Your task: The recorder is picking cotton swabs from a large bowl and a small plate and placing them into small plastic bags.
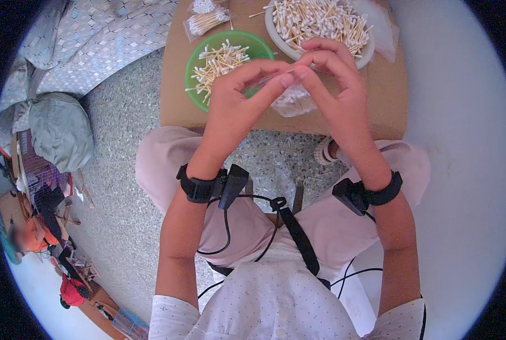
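Between my hands hangs a small clear plastic bag with white-tipped cotton swabs in its lower part. My left hand pinches the bag's top edge between thumb and forefinger. From the other side my right hand grips the same edge, its fingertips close to the left ones. Behind my left hand stands a green basket with loose cotton swabs in it. Past my right hand a white bowl is heaped with many more cotton swabs.
These things stand on a brown cardboard-coloured table before my knees. Filled bags of swabs lie at its far left, and clear plastic bags lie at the far right. A white wall borders the right side. Household items and a grey-green sack lie on the left.
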Available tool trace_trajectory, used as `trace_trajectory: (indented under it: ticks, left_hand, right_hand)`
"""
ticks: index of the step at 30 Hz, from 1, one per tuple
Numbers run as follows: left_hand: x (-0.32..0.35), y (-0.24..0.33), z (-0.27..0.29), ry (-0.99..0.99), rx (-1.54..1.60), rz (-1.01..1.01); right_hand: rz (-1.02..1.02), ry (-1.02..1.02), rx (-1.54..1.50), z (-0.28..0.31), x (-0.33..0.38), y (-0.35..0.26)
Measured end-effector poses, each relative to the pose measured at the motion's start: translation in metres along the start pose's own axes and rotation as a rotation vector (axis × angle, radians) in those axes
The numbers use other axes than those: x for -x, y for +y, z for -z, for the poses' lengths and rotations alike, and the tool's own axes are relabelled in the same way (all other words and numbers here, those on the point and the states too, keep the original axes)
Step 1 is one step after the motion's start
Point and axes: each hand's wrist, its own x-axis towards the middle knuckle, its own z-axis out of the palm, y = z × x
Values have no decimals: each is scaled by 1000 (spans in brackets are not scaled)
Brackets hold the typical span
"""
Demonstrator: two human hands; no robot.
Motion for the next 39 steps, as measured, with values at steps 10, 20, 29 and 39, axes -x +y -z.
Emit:
trace_trajectory:
  ticks: [10,20,29,39]
  left_hand:
    - [0,-8,0,42,-12,-79]
    - [0,-5,-2,46,31,-24]
    - [-3,-15,2,76,-7,-73]
    - [-3,-14,0,100,-3,-90]
  right_hand:
    - [99,-45,56,2,0,-1]
    - [79,30,44,4,-1,9]
    - [16,-80,-9,5,-4,6]
    - [64,-81,32,5,-5,2]
